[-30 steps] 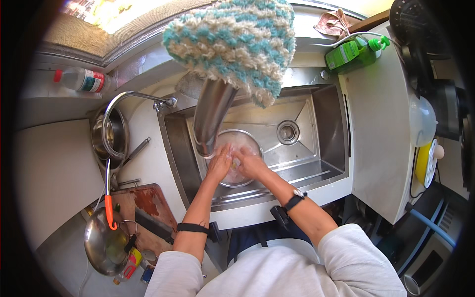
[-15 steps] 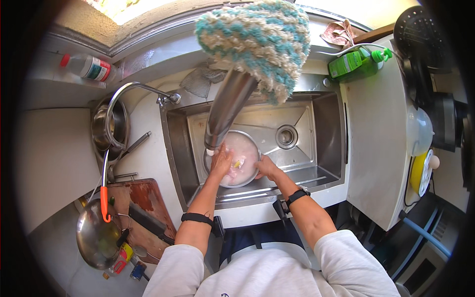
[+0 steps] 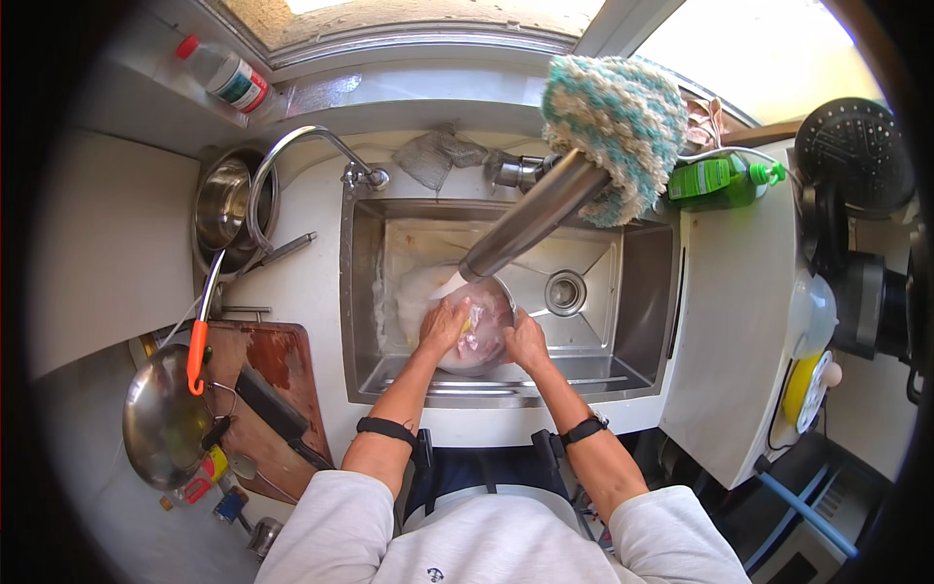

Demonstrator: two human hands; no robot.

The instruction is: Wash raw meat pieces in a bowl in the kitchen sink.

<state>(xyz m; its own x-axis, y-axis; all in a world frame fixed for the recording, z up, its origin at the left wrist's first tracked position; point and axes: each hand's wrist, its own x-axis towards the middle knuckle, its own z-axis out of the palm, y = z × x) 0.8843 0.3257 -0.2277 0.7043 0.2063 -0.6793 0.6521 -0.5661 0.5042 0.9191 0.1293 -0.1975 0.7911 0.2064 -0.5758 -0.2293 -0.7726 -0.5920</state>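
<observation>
Bowl (image 3: 508,294) of metal sits within the sink (image 3: 650,282), in its left half, the drain (image 3: 565,293) lying to the right. In the bowl are pale pinkish pieces (image 3: 480,339) in cloudy liquid, with a small yellow bit (image 3: 474,318) among them. Whitish water (image 3: 401,292) covers the sink floor left of the bowl. On the counter left of the sink, a steel pot (image 3: 223,204) is nested in a wider one. By the sink's back right corner, a green pump bottle (image 3: 702,182) looks to have liquid inside.

The right hand (image 3: 527,341) has its fingers curled in closely on the bowl's right rim, gripping it. The left hand (image 3: 446,326) reaches over the bowl's left part, fingers partly bent and held together, the yellow bit right at their tips; whether they grasp any of the pieces, I cannot tell. Most of the pieces lie between the two hands.

The left hand covers part of the bowl's left rim. Above the sink, the tap (image 3: 530,222) ends over the bowl's back edge, which is blurred; its upper end is hidden by a teal-and-beige cloth (image 3: 618,136).
</observation>
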